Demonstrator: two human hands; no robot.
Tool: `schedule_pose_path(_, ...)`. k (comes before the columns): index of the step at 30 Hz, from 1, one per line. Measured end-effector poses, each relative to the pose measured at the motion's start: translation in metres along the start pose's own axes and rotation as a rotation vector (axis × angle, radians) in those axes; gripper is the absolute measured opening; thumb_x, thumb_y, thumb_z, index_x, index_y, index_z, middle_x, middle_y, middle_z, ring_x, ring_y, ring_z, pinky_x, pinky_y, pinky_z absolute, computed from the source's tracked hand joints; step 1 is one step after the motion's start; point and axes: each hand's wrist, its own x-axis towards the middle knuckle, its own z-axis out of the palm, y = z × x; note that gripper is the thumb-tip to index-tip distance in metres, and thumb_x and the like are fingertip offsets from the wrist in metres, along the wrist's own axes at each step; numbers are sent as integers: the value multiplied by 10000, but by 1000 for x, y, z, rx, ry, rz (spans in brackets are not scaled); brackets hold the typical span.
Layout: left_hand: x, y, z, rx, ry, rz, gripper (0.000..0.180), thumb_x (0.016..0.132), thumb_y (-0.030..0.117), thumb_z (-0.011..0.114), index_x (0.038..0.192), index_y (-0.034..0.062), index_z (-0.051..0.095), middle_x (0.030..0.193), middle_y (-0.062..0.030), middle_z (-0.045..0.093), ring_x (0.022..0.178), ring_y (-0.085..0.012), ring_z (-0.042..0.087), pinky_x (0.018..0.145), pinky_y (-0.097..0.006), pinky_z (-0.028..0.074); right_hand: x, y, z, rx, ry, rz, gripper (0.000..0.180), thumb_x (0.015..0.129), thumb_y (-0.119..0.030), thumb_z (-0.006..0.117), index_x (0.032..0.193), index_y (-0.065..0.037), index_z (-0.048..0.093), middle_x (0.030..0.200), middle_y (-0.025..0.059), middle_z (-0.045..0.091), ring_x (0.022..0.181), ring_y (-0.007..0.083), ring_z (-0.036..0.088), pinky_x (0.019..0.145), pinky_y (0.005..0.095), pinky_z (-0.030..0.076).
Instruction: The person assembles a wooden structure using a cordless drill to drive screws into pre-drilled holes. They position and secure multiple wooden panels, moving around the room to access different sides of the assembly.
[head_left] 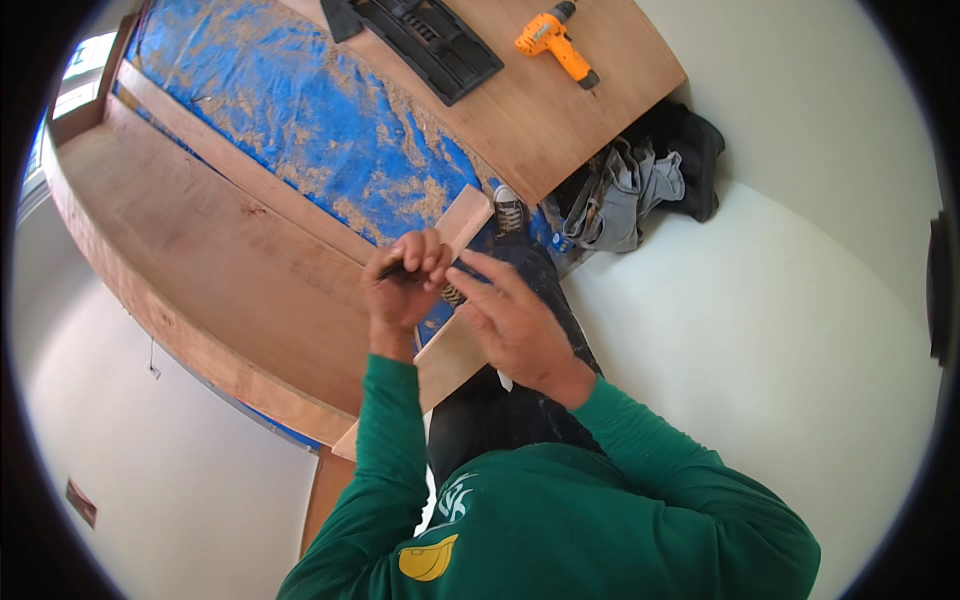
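Nearest is the green long-sleeved shirt [620,520], with a yellow hard-hat print on it, above dark trousers [470,430]. A pale wooden board [450,368] passes between the forearms, its lower left end by the near end of a long wooden cabinet carcass [250,260].

Above the board, the left hand [408,280] has its fingers curled around a small dark object [398,270], mostly hidden by the fingers; its exact kind cannot be told. The right hand [520,325] is just beside it, palm downward, fingers loosely stretched toward the left hand's fingertips. Whether it pinches anything small cannot be told. Just past the left fingers shows the end of a wooden strip [466,215]; whether it joins the board below is hidden by the hands.

Next come a black-and-white sneaker [509,215] and, partly covered by the left hand, a second shoe [453,295]. Beyond them a blue tarp [290,140], strewn with sawdust [355,215], spreads between the carcass and a wooden panel [530,135]. Beside the panel's right edge, toward its near corner, sits a black bag [703,150] with a crumpled grey garment [620,200] against it.

Farther off, on the panel, a black moulded plastic case [425,45] lies along the left edge, and an orange cordless drill [557,48] lies to its right, nearer the far edge. A window [85,75] shows past the carcass's far end.
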Motion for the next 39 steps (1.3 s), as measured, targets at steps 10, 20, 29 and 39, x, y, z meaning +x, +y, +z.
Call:
schedule_pose_path(10,-14,-8,-1,196,353,-182,484,1175,465,433,969,63,608,911,-62,506,804,-217,491,696,-351,449,-138,308,17,122,333,1007,335,1037,-292,654,1215,-26,754,995,171,771,926,329,744,870,413,576)
schedule_pose_path(20,-30,11,44,524,274,-305,313,1149,369,557,1048,76,602,929,-31,499,825,-154,478,721,-280,428,-238,307,88,221,203,1214,335,971,-319,681,1040,-18,809,1048,243,785,1012,417,755,946,508,557)
schedule_pose_path(29,-137,3,49,509,544,-187,429,1152,485,496,995,100,604,860,-16,459,748,-153,446,684,-302,387,8,330,-53,-455,428,422,472,1001,-248,716,1381,-2,586,1265,285,641,1167,502,629,1024,543,519)
schedule_pose_path(39,-358,-49,72,-30,1023,112,453,1162,472,479,892,120,567,754,41,388,614,-78,347,525,-227,308,320,433,-157,-331,-67,177,892,809,-331,937,1526,-5,518,1445,196,655,1306,365,647,1137,459,504)
